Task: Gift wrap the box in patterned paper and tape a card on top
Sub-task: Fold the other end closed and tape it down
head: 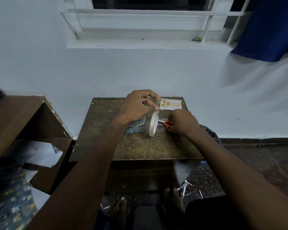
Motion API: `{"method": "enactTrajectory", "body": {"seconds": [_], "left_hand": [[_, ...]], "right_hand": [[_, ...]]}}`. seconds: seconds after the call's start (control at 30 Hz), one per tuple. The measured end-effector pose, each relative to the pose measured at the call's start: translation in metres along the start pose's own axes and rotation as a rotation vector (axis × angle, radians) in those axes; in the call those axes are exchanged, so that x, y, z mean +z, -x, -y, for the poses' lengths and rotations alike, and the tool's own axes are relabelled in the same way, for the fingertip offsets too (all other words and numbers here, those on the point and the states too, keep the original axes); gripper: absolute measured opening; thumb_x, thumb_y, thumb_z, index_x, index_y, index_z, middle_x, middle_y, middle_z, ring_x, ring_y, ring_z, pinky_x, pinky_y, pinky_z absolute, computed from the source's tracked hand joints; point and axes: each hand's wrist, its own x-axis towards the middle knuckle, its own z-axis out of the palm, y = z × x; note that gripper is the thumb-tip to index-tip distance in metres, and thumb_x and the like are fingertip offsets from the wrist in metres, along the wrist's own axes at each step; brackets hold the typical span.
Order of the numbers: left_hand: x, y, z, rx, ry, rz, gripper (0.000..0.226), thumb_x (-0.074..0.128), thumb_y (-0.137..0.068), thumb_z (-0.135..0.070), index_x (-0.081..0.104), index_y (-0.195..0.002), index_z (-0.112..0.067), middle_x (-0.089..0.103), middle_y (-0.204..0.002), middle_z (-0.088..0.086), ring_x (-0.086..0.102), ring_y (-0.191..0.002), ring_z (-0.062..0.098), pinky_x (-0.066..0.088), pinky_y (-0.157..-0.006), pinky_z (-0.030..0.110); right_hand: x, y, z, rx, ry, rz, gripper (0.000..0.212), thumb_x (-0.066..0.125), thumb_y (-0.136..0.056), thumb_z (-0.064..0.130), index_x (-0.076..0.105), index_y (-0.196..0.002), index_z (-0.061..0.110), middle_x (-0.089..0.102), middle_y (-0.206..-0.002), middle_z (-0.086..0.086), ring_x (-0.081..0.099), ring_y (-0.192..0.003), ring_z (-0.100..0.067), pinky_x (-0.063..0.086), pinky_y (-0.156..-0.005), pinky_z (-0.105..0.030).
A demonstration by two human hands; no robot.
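The left hand [140, 105] hangs over the middle of the bench [140, 146], fingertips pinched on the free end of clear tape drawn up from the tape roll [154, 123], which stands on edge just below it. The right hand [183, 122] rests lower, toward the right edge, fingers curled round the orange scissors [166, 124], whose blades point left at the roll. The stretched tape runs near upright between left fingers and roll, so the cut would come sideways from the right. The wrapped box [136, 127] stands just left of the roll (partly behind the left wrist); the card [171, 104] lies flat by the far right corner.
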Motion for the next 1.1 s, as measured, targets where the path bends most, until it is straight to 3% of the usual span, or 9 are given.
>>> {"method": "enactTrajectory", "body": {"seconds": [0.23, 0.4, 0.57, 0.7, 0.9, 0.97, 1.1], "left_hand": [[0.000, 0.000, 0.001, -0.005, -0.020, 0.007, 0.021, 0.078, -0.090, -0.018, 0.076, -0.106, -0.031, 0.080, -0.084, -0.012, 0.075, -0.099, 0.003, 0.053, -0.104, 0.044], [-0.001, -0.001, 0.001, -0.024, -0.053, 0.021, 0.021, 0.074, -0.091, -0.019, 0.075, -0.107, -0.034, 0.080, -0.086, -0.013, 0.073, -0.105, 0.005, 0.050, -0.107, 0.047], [-0.001, 0.000, 0.001, -0.034, -0.142, 0.044, 0.037, 0.054, -0.095, -0.012, 0.072, -0.108, -0.041, 0.079, -0.091, -0.020, 0.072, -0.106, 0.040, 0.058, -0.093, 0.060], [-0.001, -0.002, 0.001, -0.049, -0.112, 0.037, 0.033, 0.051, -0.100, -0.018, 0.074, -0.107, -0.041, 0.079, -0.094, -0.020, 0.071, -0.109, 0.010, 0.053, -0.103, 0.052], [0.001, -0.005, 0.002, -0.055, -0.163, 0.046, 0.039, 0.048, -0.100, -0.016, 0.071, -0.111, -0.045, 0.078, -0.093, -0.026, 0.073, -0.107, 0.032, 0.054, -0.101, 0.052], [0.002, -0.005, 0.004, -0.056, -0.158, 0.048, 0.038, 0.048, -0.100, -0.017, 0.071, -0.111, -0.046, 0.078, -0.095, -0.026, 0.073, -0.106, 0.027, 0.053, -0.102, 0.052], [0.002, -0.007, 0.005, -0.050, -0.140, 0.043, 0.032, 0.053, -0.101, -0.023, 0.072, -0.109, -0.047, 0.076, -0.105, -0.028, 0.063, -0.119, 0.000, 0.046, -0.110, 0.052]], "right_hand": [[0.009, -0.002, 0.005, -0.029, 0.096, -0.036, 0.028, 0.069, -0.095, 0.025, 0.055, -0.116, 0.012, 0.066, -0.113, -0.012, 0.064, -0.103, -0.032, 0.052, -0.076, -0.040], [-0.005, -0.009, -0.015, 0.042, -0.066, -0.015, 0.021, 0.071, -0.093, 0.021, 0.074, -0.113, 0.019, 0.071, -0.116, -0.004, 0.064, -0.106, -0.027, 0.047, -0.083, -0.031], [-0.035, 0.000, -0.037, -0.078, -0.364, 0.044, 0.032, 0.074, -0.084, 0.003, 0.080, -0.109, 0.023, 0.075, -0.098, -0.001, 0.067, -0.088, -0.017, 0.044, -0.078, -0.024], [-0.039, 0.005, -0.046, -0.137, -0.474, 0.006, 0.033, 0.080, -0.078, 0.002, 0.079, -0.096, 0.030, 0.074, -0.081, 0.007, 0.066, -0.071, -0.007, 0.050, -0.073, -0.026], [-0.042, 0.006, -0.042, -0.172, -0.568, 0.054, 0.044, 0.088, -0.068, 0.002, 0.082, -0.103, 0.029, 0.079, -0.087, 0.005, 0.075, -0.081, -0.015, 0.058, -0.082, -0.033], [-0.044, 0.008, -0.036, -0.206, -0.575, 0.032, 0.044, 0.087, -0.070, 0.000, 0.083, -0.105, 0.026, 0.079, -0.086, 0.006, 0.075, -0.081, -0.010, 0.058, -0.080, -0.027], [-0.045, 0.009, -0.028, -0.235, -0.584, -0.012, 0.042, 0.083, -0.073, -0.004, 0.084, -0.104, 0.023, 0.076, -0.078, 0.017, 0.067, -0.070, 0.005, 0.049, -0.068, -0.009]]}}
